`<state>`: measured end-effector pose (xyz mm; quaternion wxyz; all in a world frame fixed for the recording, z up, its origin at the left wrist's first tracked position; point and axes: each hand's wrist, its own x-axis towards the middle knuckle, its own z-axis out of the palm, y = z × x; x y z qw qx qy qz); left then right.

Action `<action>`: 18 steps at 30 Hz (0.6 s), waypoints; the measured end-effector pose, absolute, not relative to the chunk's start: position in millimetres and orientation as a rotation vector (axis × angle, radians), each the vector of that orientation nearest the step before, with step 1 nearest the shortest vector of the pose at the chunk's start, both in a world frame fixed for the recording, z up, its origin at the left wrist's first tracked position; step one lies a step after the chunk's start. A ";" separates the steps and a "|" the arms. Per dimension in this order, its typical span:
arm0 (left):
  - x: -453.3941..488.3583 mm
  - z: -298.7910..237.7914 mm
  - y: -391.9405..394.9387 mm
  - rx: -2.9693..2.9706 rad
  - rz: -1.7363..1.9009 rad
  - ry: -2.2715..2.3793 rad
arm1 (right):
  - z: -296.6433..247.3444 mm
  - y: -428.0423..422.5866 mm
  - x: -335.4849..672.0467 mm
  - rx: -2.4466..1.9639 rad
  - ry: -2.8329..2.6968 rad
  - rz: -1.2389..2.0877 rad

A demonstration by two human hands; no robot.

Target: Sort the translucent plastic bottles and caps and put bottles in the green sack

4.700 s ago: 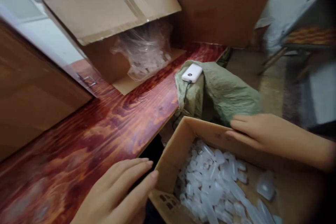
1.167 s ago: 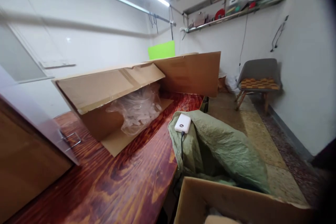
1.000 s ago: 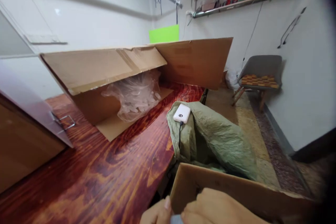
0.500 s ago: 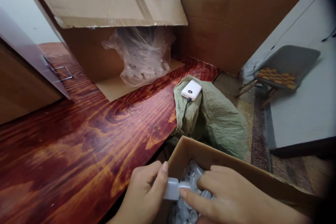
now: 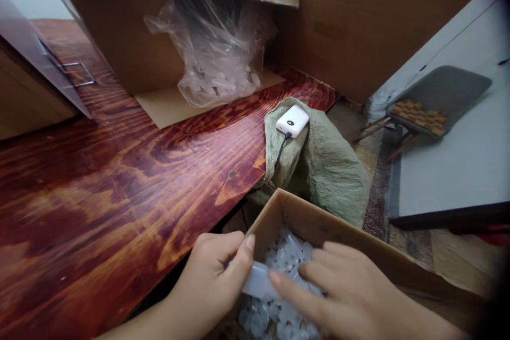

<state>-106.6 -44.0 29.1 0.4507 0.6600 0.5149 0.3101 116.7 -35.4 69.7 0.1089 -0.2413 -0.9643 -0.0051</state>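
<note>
My left hand [image 5: 217, 271] pinches a small translucent white plastic bottle [image 5: 258, 280] between thumb and curled fingers. From the other side comes my right hand [image 5: 338, 292], its fingers bent and its index fingertip pressed on the bottle's right end; the thumb is hidden. Both hands are over a brown cardboard box [image 5: 324, 226]. Below them in the box lies a heap of small clear and whitish plastic pieces [image 5: 258, 316], some hidden by my hands.
A glossy reddish wooden table [image 5: 131, 191] runs along the left. On it stands a large carton [image 5: 115, 26] with a clear bag of plastic pieces [image 5: 223, 71]. A white power bank [image 5: 292, 120] with a cable rests on a green woven sack [image 5: 337, 170]. A grey chair [image 5: 442, 95] stands at right.
The view has tipped downward. The narrower right end of the bottle, visible before, is now covered by my right fingertip or gone from sight; the bottle tilts down to the right.
</note>
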 end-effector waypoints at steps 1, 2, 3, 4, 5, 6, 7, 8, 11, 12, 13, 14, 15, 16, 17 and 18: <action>-106.6 28.8 -44.3 1.633 0.771 1.268 | 68.0 -34.6 117.4 -0.759 -2.840 -0.019; -106.7 28.6 -44.5 1.627 0.775 1.271 | 66.6 -34.2 117.8 -0.805 -2.837 -0.022; -106.9 28.4 -44.7 1.613 0.773 1.273 | 65.6 -34.3 117.8 -0.829 -2.824 -0.031; -107.1 28.2 -44.9 1.596 0.764 1.263 | 65.4 -34.8 117.0 -0.809 -2.801 -0.044; -107.3 28.1 -45.1 1.581 0.749 1.242 | 65.9 -35.7 115.3 -0.755 -2.786 -0.049; -107.4 28.0 -45.4 1.569 0.734 1.215 | 66.8 -36.9 112.6 -0.693 -2.773 -0.047; -107.5 27.9 -45.9 1.554 0.722 1.193 | 67.9 -38.3 108.9 -0.648 -2.768 -0.041; -107.6 27.9 -46.4 1.543 0.717 1.179 | 68.9 -39.8 104.6 -0.631 -2.769 -0.030; -108.0 28.4 -49.4 1.596 0.791 1.166 | 70.3 -43.8 90.2 -0.755 -2.740 0.095; -108.2 28.7 -50.7 1.635 0.835 1.156 | 70.6 -44.8 86.4 -0.830 -2.715 0.153; -108.3 29.2 -52.1 1.674 0.878 1.134 | 71.4 -45.5 84.0 -0.881 -2.687 0.205; -108.4 29.7 -53.5 1.702 0.911 1.100 | 73.0 -46.0 83.6 -0.905 -2.661 0.241; -108.5 30.1 -54.8 1.715 0.924 1.057 | 75.8 -46.5 85.4 -0.898 -2.643 0.257; -108.5 30.5 -55.8 1.712 0.921 1.014 | 79.7 -46.9 89.8 -0.881 -2.622 0.241; -108.4 30.7 -56.6 1.700 0.910 0.979 | 85.0 -47.4 96.7 -0.879 -2.608 0.193; -108.4 30.7 -57.0 1.682 0.902 0.967 | 91.4 -48.0 105.7 -0.918 -2.601 0.120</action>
